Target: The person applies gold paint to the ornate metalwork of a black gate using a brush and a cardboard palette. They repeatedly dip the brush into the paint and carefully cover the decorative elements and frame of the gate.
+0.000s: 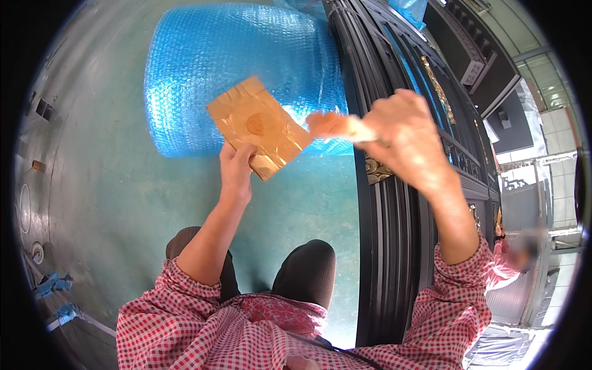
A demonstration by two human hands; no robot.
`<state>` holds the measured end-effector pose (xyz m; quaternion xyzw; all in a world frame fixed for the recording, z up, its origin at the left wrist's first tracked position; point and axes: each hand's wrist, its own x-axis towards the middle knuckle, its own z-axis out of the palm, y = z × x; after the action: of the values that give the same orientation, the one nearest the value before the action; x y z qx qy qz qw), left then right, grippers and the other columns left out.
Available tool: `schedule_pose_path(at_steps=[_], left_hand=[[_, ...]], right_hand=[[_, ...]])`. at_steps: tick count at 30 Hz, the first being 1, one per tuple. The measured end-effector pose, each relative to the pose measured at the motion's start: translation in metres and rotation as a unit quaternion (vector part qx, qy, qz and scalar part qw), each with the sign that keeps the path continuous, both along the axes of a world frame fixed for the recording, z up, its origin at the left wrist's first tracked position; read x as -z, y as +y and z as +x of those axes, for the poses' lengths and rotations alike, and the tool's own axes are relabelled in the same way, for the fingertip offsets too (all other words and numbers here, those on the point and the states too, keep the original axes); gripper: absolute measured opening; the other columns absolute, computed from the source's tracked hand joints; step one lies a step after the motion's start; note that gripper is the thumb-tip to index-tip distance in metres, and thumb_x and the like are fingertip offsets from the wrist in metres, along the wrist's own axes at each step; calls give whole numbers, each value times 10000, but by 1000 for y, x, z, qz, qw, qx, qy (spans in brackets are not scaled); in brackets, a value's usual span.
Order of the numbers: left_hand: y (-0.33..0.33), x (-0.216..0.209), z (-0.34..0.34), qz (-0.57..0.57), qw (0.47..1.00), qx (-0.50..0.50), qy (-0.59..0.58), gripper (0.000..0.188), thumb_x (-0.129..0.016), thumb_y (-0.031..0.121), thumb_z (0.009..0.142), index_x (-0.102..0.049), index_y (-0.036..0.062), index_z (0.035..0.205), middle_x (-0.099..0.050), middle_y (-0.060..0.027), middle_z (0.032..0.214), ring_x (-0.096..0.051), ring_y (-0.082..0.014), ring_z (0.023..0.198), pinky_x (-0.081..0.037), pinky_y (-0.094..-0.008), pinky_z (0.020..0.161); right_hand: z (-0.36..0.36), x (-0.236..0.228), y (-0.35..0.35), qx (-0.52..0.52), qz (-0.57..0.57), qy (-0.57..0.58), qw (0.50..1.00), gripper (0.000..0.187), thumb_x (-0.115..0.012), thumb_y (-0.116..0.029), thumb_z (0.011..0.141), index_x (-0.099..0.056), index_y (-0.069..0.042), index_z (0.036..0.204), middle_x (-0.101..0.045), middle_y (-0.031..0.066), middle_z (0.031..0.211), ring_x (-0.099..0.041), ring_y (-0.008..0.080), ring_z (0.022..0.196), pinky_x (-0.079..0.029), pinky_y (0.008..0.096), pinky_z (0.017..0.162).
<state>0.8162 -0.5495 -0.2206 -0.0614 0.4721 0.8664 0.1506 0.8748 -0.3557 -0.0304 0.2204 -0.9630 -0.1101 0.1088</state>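
left hand (236,172) grips creased gold sheet (271,134); right hand (404,139), blurred brush (333,126).

Ok so the fat blue plastic bubble-wrap roll (240,52) sits on the green floor (296,206), behind the rectangular gold foil-like sheet (262,132), left of the long black ribbed frame (394,259).

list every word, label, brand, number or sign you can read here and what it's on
No readable text anywhere in this view.
Gold sheet in the left hand: a round darker patch, no letters to make out.
Brush in the right hand: too blurred to show any.
Blue bubble wrap: none visible.
Pale plate at upper right: small dark marks, too small to tell whether they are writing.
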Motion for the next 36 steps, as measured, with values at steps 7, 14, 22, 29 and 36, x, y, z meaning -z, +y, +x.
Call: schedule_pose_path(at_steps=[7,14,22,29,36], left_hand=[[-1,5,-5,0,1000,-22,4,239,-443,18,772,-475,-11,1007,-553,-50,886,-532,-91,734,-396,-212,569],[-4,6,-9,-1,999,-40,3,225,-449,21,773,-479,-12,994,-558,-52,891,-542,-98,746,-408,-216,584],[-5,4,-11,-1,999,-35,7,231,-444,25,774,-475,-11,1000,-551,-52,850,-543,-104,650,-410,-235,470],[0,1,-8,4,1000,-23,11,292,-445,28,764,-460,-24,1051,-536,-63,905,-530,-110,744,-424,-247,590],[-3,3,-5,4,1000,-13,11,326,-447,12,764,-443,-35,1086,-534,-80,982,-535,-129,835,-440,-267,711]], right_hand=[[-7,-8,2,26,28,31,999,96,-669,-120,643,-594,-72,680,-522,57,678,-537,218,754,-368,394,869],[20,-10,-7,28,-2,-142,989,82,-649,-110,651,-592,-59,682,-518,70,640,-529,238,738,-368,373,801],[30,-6,-8,1,-54,-92,994,147,-694,-102,625,-557,-97,681,-495,54,656,-508,221,698,-349,345,682],[39,-20,0,3,-113,17,993,175,-698,-119,621,-542,-101,699,-485,20,654,-512,217,674,-362,346,659],[36,-19,17,20,-91,24,995,173,-694,-115,593,-570,-115,714,-504,20,668,-514,215,674,-356,340,661]])
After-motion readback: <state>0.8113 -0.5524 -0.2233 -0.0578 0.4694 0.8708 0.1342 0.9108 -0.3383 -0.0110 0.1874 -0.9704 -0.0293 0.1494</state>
